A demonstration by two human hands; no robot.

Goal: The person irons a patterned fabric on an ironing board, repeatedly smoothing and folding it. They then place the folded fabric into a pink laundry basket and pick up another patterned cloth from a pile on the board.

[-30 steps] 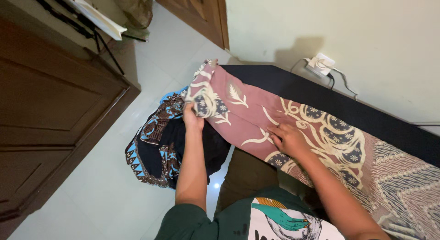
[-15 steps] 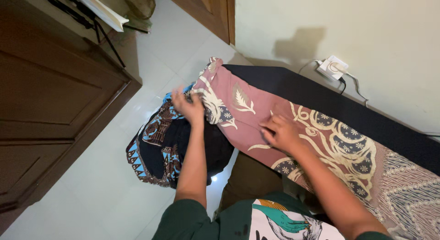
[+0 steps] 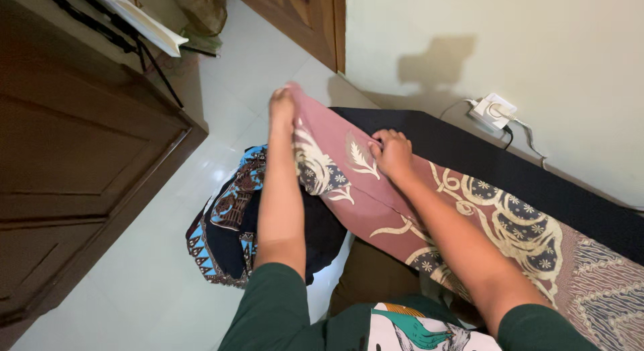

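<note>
Both hands have travelled away from the body toward the far end of the cloth since the earlier frames; left hand was at the cloth's near-left edge, right hand lay flat mid-cloth.

Nearest the camera: green sleeves and a printed shirt front at bottom of view.

Left hand (image 3: 282,104): closed on the far corner of the pink patterned cloth (image 3: 402,197), fingers pinched around the edge, corner lifted slightly.

Right hand (image 3: 392,152): fingers curled together, gripping a fold of the same cloth just beside a cream leaf motif.

Pink patterned cloth: lies lengthwise along a dark mattress (image 3: 496,170), running from the lower right up to the left hand. Cream scroll and navy flower pattern visible along the near side.

Below the left forearm: a heap of dark blue-and-brown patterned fabric (image 3: 231,223) on the white tiled floor (image 3: 134,284), touching the mattress side.

Left: brown wooden cabinet (image 3: 74,163).

Farthest: white power strip (image 3: 493,111) with cable, against the pale wall (image 3: 537,49); wooden door (image 3: 302,19) at top.
</note>
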